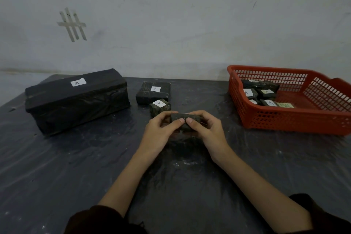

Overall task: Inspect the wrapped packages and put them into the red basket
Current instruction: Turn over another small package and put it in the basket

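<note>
The small package is gripped at centre by left hand and right hand, fingers curled round its ends, above the counter. Off right, the red basket holds several labelled packages.

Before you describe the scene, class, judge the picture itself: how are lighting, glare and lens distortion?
Head view: dim, flat light; faint sheen on the table; wide-angle bending tilts the red basket; the package in the left hand and right hand looks dark, slightly soft.
</note>
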Available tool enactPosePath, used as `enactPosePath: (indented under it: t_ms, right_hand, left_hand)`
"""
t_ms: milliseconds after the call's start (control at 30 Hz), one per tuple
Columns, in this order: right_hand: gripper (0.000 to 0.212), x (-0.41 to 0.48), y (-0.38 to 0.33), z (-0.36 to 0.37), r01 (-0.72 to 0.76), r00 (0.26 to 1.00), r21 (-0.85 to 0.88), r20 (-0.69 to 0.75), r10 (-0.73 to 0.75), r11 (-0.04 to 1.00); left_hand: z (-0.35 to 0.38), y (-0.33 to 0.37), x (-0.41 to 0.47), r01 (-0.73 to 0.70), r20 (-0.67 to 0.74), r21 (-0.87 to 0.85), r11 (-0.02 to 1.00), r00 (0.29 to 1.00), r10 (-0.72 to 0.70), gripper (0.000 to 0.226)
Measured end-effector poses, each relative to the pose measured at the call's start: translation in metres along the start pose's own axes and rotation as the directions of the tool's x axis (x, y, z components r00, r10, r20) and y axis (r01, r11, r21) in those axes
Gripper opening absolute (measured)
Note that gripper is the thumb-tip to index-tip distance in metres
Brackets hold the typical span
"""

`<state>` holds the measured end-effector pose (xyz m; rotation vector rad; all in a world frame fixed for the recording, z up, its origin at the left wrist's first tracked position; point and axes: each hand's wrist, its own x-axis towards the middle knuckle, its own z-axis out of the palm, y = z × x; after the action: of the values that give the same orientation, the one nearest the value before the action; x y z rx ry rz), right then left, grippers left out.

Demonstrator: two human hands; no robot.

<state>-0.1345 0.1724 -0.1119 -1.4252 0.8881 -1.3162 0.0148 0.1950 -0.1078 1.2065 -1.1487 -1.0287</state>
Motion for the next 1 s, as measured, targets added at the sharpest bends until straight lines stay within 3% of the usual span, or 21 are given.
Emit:
enactPosePath:
  t_ms: [233, 433, 567, 1000]
  right_hand:
    - [0.007, 0.0022, -0.0011, -0.0005, 0.036, 0.999, -0.051, 0.011, -0.036, 0.998]
    - [0.019, 0.0023, 0.0035, 0.0, -0.073, 0.997, 0.096, 0.037, 0.07, 0.993]
    - [0.006, 0.0034, 0.0018, 0.0002, -0.027, 0.999, 0.025, 0.039, 0.026, 0.999]
    - [0.013, 0.0022, -0.0002, 0.0042, 0.057, 0.997, -0.062, 0.055, -0.054, 0.996]
  left_hand:
    - [-0.0001, -0.0019, 0.0002, 0.0, 0.004, 0.005, 1.0, 1.0, 0.0, 0.014]
    - [0.0023, -0.003, -0.0015, -0.034, -0.026, 0.004, 0.999, 0.999, 0.034, 0.018]
    - [0.0001, -0.0042, 0.0007, -0.009, -0.012, -0.015, 1.0, 1.0, 0.009, 0.014]
    - [-0.0005, -0.0025, 0.0015, -0.011, -0.032, -0.056, 0.998, 0.999, 0.009, 0.014]
